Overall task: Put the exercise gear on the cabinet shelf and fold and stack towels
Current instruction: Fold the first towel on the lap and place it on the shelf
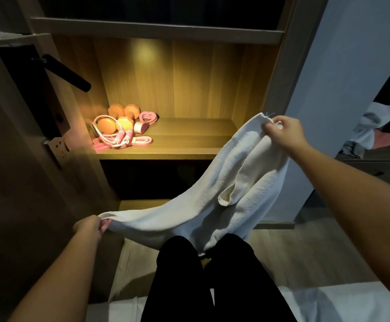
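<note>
Left hand (89, 226) pinches one corner of a white towel (212, 194), fingers curled tight around the cloth, low and near my body. My right hand (282, 132) grips the opposite corner, raised higher and further out. The one towel hangs unfolded between them in a long sagging sweep, not on any shelf. Its lower edge drapes against my legs (212, 287) in black trousers.

Behind it stands an open wooden cabinet (157, 31). One lit shelf (189, 140) holds the exercise gear, all bunched in its left rear corner. I count four orange rounded ends, which read as two dumbbells (117, 119). With them lie one skipping rope (122, 135) with pink and white handles, one flat pink band (140, 141) nearest the shelf's front edge, and one pink heart-shaped piece (146, 119).

The towel's raised corner covers the shelf's right front corner and hides part of the dark compartment below. At left, a door carries a black lever handle (66, 73). Far right, crumpled clothes (375, 133) lie on a low unit. White bedding (340, 303) shows along the bottom edge.
</note>
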A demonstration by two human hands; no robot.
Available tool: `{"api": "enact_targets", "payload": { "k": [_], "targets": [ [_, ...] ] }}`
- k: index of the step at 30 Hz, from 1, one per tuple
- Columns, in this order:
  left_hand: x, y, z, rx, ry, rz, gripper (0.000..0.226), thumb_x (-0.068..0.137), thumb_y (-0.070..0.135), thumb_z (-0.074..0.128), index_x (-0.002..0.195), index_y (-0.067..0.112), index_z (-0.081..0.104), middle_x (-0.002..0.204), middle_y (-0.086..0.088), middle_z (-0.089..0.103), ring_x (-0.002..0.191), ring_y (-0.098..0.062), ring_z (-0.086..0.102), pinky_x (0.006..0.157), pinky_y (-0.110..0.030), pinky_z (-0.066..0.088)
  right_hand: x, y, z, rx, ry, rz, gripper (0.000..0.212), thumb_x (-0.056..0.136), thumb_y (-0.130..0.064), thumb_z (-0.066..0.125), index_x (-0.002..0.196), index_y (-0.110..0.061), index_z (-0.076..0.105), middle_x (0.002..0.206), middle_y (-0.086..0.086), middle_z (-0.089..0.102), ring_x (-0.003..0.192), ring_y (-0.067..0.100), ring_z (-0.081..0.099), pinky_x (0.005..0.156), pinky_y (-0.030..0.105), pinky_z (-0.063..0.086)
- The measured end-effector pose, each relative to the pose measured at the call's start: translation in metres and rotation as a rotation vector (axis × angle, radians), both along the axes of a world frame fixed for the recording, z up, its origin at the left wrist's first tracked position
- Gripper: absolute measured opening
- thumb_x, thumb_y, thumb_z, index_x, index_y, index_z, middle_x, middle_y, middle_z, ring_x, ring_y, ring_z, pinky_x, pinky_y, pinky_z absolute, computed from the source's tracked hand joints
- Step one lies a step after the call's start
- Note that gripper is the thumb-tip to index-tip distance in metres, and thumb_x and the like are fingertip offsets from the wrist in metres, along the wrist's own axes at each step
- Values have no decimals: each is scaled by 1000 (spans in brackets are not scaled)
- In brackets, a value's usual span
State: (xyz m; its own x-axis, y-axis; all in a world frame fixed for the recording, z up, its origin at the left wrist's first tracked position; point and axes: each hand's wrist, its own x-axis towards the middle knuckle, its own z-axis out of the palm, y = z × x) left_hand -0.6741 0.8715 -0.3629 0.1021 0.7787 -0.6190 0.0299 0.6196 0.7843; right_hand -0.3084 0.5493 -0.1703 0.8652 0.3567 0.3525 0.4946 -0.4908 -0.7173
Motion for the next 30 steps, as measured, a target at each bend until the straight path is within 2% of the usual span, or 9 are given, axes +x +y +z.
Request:
{"api": "enact_targets", "payload": {
  "k": [1, 3, 6, 10, 15, 20, 24, 29, 30],
  "targets": [
    [3, -2, 3, 4, 46, -26, 41, 96, -6, 44, 137, -6, 43, 134, -24, 52, 116, -29, 57, 43, -21, 53, -6, 5, 2, -3, -16, 49, 16, 89, -38, 64, 93, -22, 68, 96, -1, 61, 88, 17, 54, 68, 23, 40],
    [9, -9, 12, 63, 149, -108, 36, 95, 1, 52, 131, 1, 49, 119, -21, 57, 115, -31, 56, 64, -34, 58, -19, 15, 7, -11, -51, 157, 13, 90, -34, 66, 92, -21, 68, 95, -2, 62, 89, 14, 54, 66, 19, 40],
    [26, -27, 42, 398, 224, -402, 31, 95, 8, 57, 126, 9, 57, 125, -16, 57, 118, -31, 54, 95, -44, 49, -44, 34, 12, -69, -99, 361, 7, 89, -27, 68, 89, -20, 68, 88, -4, 63, 86, 11, 56, 67, 19, 41],
    [65, -68, 111, 711, -11, -766, 31, 93, 19, 63, 123, 18, 58, 117, 3, 62, 113, -15, 58, 89, -33, 51, -73, 60, 21, -164, -158, 555, 16, 89, -26, 68, 92, -11, 72, 92, 7, 69, 91, 23, 61, 77, 39, 48],
    [113, -112, 168, 875, -216, -1106, 50, 87, 24, 71, 132, 25, 49, 121, 16, 58, 112, 6, 54, 86, -10, 44, -81, 63, 45, -203, -237, 665, 14, 89, -22, 68, 92, -9, 72, 88, 12, 67, 85, 29, 60, 73, 43, 48],
    [142, -137, 186, 1057, -316, -1053, 39, 88, 19, 69, 125, 20, 56, 121, 9, 64, 110, 1, 59, 93, -17, 46, -79, 45, 53, -205, -219, 686, 16, 88, -27, 68, 91, -11, 72, 84, 13, 65, 73, 16, 53, 63, 34, 42],
    [155, -144, 195, 996, -363, -1113, 55, 87, 11, 69, 136, 20, 45, 127, 0, 59, 115, -5, 56, 96, -19, 45, -78, 31, 53, -180, -178, 712, 15, 87, -26, 69, 92, -12, 73, 83, 12, 64, 70, 15, 51, 63, 31, 39],
    [161, -140, 196, 930, -466, -1088, 6, 90, 16, 66, 94, 15, 62, 98, -9, 63, 90, -18, 59, 85, -38, 47, -76, 21, 56, -188, -129, 764, 12, 88, -28, 68, 91, -16, 70, 87, 8, 66, 81, 24, 60, 67, 36, 50],
    [161, -141, 196, 900, -495, -1068, 8, 89, 20, 66, 91, 15, 61, 95, -8, 62, 87, -18, 58, 82, -38, 46, -76, 21, 56, -183, -128, 769, 11, 88, -28, 68, 91, -17, 70, 87, 8, 65, 81, 25, 60, 66, 35, 50]
  ]
}}
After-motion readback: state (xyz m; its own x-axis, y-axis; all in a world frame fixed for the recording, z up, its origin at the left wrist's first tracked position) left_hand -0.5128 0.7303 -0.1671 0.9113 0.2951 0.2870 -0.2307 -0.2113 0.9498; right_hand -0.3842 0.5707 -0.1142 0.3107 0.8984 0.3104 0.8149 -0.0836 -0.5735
